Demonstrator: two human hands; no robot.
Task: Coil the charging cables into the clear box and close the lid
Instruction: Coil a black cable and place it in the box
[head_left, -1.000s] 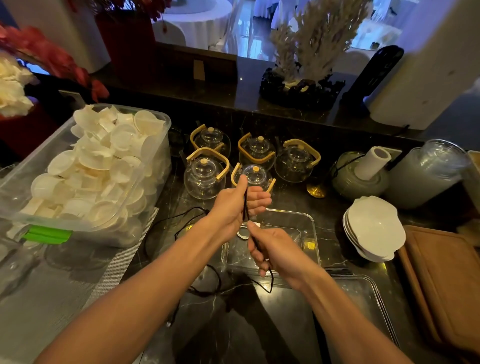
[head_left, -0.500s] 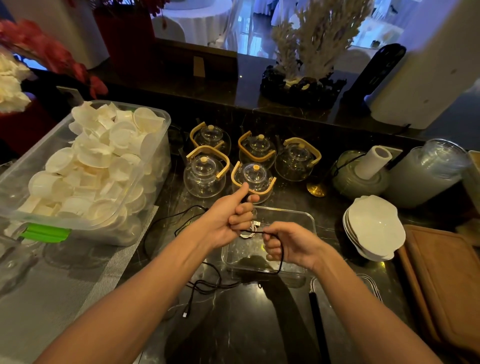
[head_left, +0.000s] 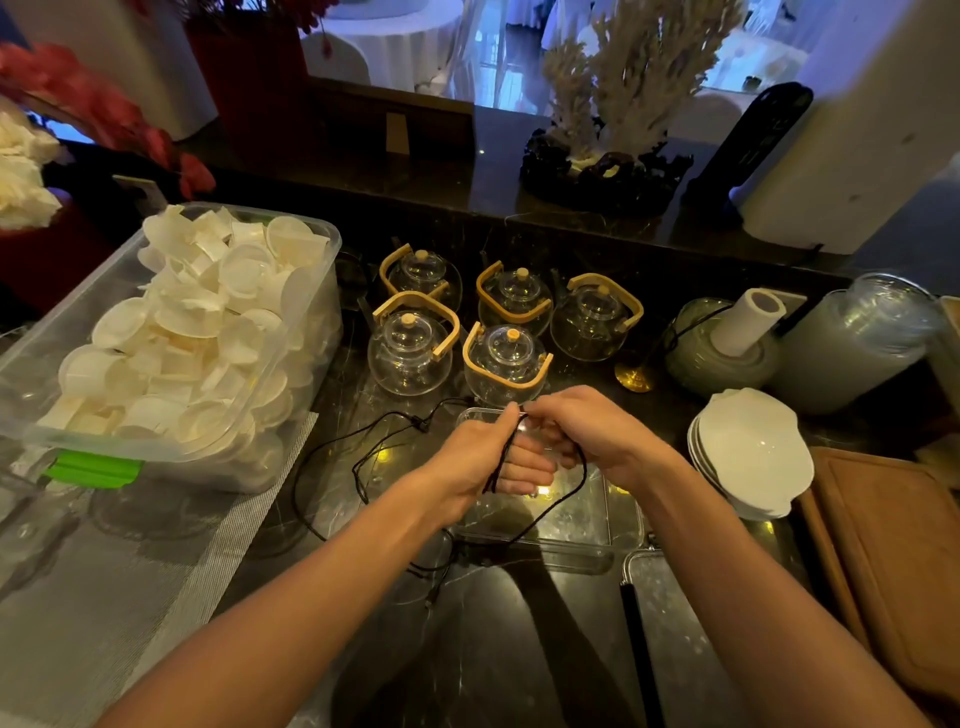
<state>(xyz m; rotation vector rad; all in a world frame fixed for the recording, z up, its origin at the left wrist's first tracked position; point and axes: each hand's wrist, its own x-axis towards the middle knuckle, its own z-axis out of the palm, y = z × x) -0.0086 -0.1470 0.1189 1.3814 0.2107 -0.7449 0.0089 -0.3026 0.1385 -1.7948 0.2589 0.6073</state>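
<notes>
On the far left a big plastic tub (head_left: 171, 332) of white cups is sitting on the dark marble surface (head_left: 467, 649). Just right of it, the loose end of the black cable (head_left: 363, 457) is trailing in open loops across the surface. The left hand (head_left: 483, 457) is curling shut around several turns of that cable, thumb pressing them against the fingers. The right hand (head_left: 592, 431) is touching it from the other side, its grip pinching the strand and feeding a hanging loop that is drooping down over the clear box (head_left: 597, 525). The box is lying open directly beneath both hands; its lid (head_left: 675, 597) seems to be resting just to the right and nearer.

The trailing slack could snag on the tub's corner or the glass teapots (head_left: 457, 332) just behind the hands, tugging the coil loose; a loose coil may also spring open in the box and block the lid.

Farther right, stacked white plates (head_left: 753, 452) and a wooden board (head_left: 893, 571) are crowding the surface. Beyond, a dim room with white-draped tables is showing.
</notes>
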